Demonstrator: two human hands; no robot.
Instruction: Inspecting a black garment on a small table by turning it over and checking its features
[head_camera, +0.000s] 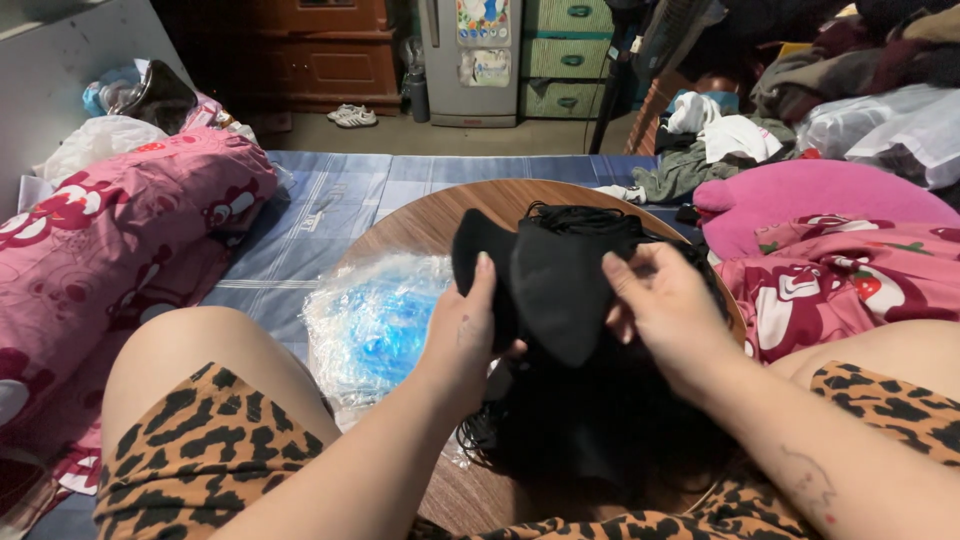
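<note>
Head view: I see both hands over the round wooden desk (420, 225).
Left hand (468, 335): grip clamped on black mask (550, 285).
Right hand (665, 310): grip pinching the mask's right edge.
Left of the mask: clear plastic bag (375, 325) on the desk.

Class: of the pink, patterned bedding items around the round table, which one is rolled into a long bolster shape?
The pink bolster left of the round table; it is cylindrical, the others lie flatter.

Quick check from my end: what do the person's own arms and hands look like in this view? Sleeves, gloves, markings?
Both arms are bare to the frame's edge, with no sleeves in view. The left hand and right hand wear no gloves, and no rings or watch show. The right forearm carries a faint line tattoo near the lower edge. Fingernails look short and unpainted. Leopard-print shorts cover the thighs.
</note>
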